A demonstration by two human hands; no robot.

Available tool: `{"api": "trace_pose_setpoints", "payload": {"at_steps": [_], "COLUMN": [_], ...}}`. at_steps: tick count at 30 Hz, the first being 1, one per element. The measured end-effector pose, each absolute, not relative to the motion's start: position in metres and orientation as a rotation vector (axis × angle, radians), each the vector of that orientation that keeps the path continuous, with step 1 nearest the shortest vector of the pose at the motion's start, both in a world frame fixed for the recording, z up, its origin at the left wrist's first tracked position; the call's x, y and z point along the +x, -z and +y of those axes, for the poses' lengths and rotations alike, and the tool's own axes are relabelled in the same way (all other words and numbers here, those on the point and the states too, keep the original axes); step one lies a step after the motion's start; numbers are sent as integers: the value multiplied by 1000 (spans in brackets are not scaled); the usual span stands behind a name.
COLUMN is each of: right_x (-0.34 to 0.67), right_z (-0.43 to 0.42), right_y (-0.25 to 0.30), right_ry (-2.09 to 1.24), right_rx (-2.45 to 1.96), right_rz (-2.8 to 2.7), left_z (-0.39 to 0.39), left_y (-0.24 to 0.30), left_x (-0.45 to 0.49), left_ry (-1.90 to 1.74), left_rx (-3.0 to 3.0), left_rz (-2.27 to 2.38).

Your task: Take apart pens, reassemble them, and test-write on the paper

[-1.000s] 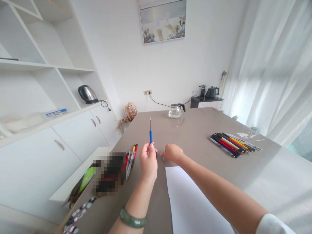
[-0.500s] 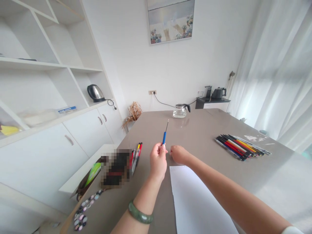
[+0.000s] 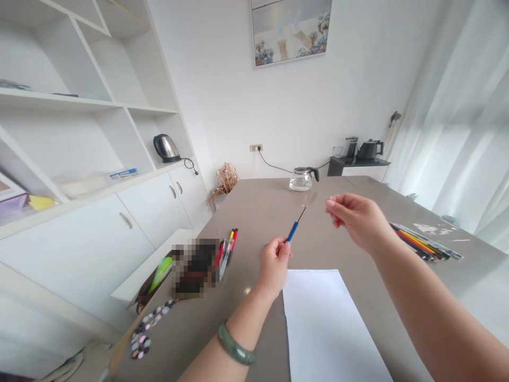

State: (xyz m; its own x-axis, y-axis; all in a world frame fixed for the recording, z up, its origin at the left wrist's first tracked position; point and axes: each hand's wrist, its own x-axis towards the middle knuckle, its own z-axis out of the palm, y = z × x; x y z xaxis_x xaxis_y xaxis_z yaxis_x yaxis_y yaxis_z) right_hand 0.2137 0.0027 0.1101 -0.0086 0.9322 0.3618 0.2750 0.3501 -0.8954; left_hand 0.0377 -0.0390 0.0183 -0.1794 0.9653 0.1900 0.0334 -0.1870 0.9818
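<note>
My left hand (image 3: 275, 265), with a green bangle on the wrist, is closed round a slim blue pen-like stick (image 3: 293, 231). A thin dark rod sticks out of its upper end, pointing up and to the right. To the right of the rod tip and apart from it, my right hand (image 3: 356, 220) is raised with thumb and fingers pinched together. Whatever may be between those fingertips is too small to make out. Below both hands a sheet of white paper (image 3: 330, 323) lies on the brown table (image 3: 254, 207).
Several pens and pencils (image 3: 423, 241) lie at the right, partly behind my right hand. A glass pot (image 3: 301, 180) with clear liquid stands at the table's far edge. On the left are more pens (image 3: 228, 246), a blurred-out dark item (image 3: 196, 268) and a bead string (image 3: 149, 323).
My right hand has risen from the table beside my left hand and moved right. The blue stick has tilted further to the right in my left hand. The view has shifted slightly left.
</note>
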Motion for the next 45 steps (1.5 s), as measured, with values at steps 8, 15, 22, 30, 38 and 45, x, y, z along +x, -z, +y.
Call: {"api": "trace_pose_setpoints", "payload": {"at_steps": [8, 15, 22, 30, 38, 45], "right_x": [224, 223, 218, 217, 216, 214], "right_z": [-14, -8, -4, -3, -2, -4], "right_y": [-128, -123, -117, -116, -114, -114], "right_ry": [-842, -828, -802, -827, -851, -888], "right_rx": [-954, -979, -1008, -1019, -1033, -1036], "right_rz": [-1313, -1303, -1368, -1374, -1403, -1433], "left_z": [-38, -39, -40, -41, -44, -44], "left_y": [-12, -14, -15, -17, -21, -21], "left_x": [40, 41, 43, 45, 46, 46], "left_ry": [-1410, -1378, -1358, -1310, -1294, -1287], "left_rx": [1430, 1456, 1501, 1507, 1519, 1523], "left_rz": [1279, 1330, 1319, 1337, 1345, 1327]}}
